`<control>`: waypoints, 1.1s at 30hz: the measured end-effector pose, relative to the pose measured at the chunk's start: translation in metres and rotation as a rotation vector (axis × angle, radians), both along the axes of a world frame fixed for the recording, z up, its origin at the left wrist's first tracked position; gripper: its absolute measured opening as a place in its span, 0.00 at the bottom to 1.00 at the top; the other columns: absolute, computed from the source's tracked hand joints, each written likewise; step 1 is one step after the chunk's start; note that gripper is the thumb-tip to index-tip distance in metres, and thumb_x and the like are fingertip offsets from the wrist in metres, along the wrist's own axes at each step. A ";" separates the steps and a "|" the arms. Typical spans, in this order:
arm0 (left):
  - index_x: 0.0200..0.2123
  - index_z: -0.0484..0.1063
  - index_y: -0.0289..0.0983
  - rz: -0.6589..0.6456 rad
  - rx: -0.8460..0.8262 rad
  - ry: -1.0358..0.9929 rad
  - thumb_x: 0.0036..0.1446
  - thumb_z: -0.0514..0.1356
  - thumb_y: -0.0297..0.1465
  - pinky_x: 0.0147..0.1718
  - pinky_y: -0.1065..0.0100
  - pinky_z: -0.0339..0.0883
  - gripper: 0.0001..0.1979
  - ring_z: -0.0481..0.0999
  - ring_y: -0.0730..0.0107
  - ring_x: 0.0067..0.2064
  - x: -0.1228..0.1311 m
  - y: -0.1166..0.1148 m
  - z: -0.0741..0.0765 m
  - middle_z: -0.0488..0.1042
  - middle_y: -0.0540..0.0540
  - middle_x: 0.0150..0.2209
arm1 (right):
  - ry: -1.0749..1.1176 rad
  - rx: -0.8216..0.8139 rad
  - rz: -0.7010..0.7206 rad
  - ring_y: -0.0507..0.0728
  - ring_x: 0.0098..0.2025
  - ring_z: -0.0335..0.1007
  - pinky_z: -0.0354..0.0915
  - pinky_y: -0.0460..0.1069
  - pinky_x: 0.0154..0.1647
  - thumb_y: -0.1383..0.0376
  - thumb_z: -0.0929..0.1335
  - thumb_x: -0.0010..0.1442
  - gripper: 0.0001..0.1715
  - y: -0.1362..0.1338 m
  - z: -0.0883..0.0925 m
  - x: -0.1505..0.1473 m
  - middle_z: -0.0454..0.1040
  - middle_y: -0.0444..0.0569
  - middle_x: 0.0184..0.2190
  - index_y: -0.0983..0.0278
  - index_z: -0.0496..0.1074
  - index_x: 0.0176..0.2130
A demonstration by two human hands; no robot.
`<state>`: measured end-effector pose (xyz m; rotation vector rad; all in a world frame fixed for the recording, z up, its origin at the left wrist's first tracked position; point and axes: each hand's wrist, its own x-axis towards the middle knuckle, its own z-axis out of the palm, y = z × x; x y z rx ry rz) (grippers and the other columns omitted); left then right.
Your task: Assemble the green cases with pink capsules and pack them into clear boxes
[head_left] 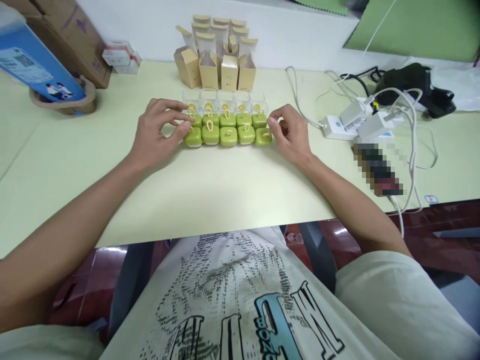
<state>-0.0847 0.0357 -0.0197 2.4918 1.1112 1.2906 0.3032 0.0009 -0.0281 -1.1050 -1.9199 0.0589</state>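
Note:
Two rows of small square green cases [228,136] with pale yellow loops on top stand close together on the table, several in each row. At their left end, my left hand [155,130] has its fingers apart, with thumb and fingertips at the outermost cases. My right hand [292,131] is at the right end, fingers loosely curled and thumb tip against or very near the end cases; contact is hard to tell. Neither hand grips a case. Just behind the green rows sits a row of clear plastic trays [225,96] with yellow marks.
Open cardboard boxes [209,67] stand against the wall. Left are a blue package [41,65] in a brown tray [88,100], a large carton [63,30] and small white boxes [122,56]. Right are a power strip [337,128], white cables [413,150], a blurred-out item [377,167] and a black object [408,85].

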 end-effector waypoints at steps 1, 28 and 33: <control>0.48 0.85 0.47 -0.014 -0.007 0.008 0.73 0.61 0.59 0.71 0.39 0.73 0.24 0.81 0.52 0.66 0.000 0.000 0.000 0.85 0.46 0.60 | -0.005 -0.006 0.000 0.55 0.31 0.69 0.73 0.56 0.33 0.35 0.59 0.80 0.32 -0.001 0.001 0.000 0.77 0.51 0.43 0.56 0.74 0.45; 0.41 0.83 0.46 0.039 -0.078 -0.293 0.72 0.62 0.59 0.47 0.56 0.81 0.24 0.84 0.58 0.53 0.000 -0.005 0.017 0.84 0.44 0.49 | 0.028 0.122 -0.039 0.54 0.26 0.61 0.62 0.55 0.29 0.47 0.63 0.82 0.24 -0.011 0.007 -0.012 0.75 0.49 0.34 0.58 0.72 0.38; 0.41 0.86 0.44 0.047 -0.119 -0.288 0.66 0.68 0.58 0.51 0.48 0.81 0.23 0.85 0.58 0.45 -0.005 0.044 0.061 0.88 0.45 0.42 | 0.042 0.138 -0.028 0.55 0.26 0.62 0.59 0.55 0.29 0.48 0.63 0.82 0.25 -0.011 0.004 -0.016 0.74 0.49 0.33 0.59 0.72 0.37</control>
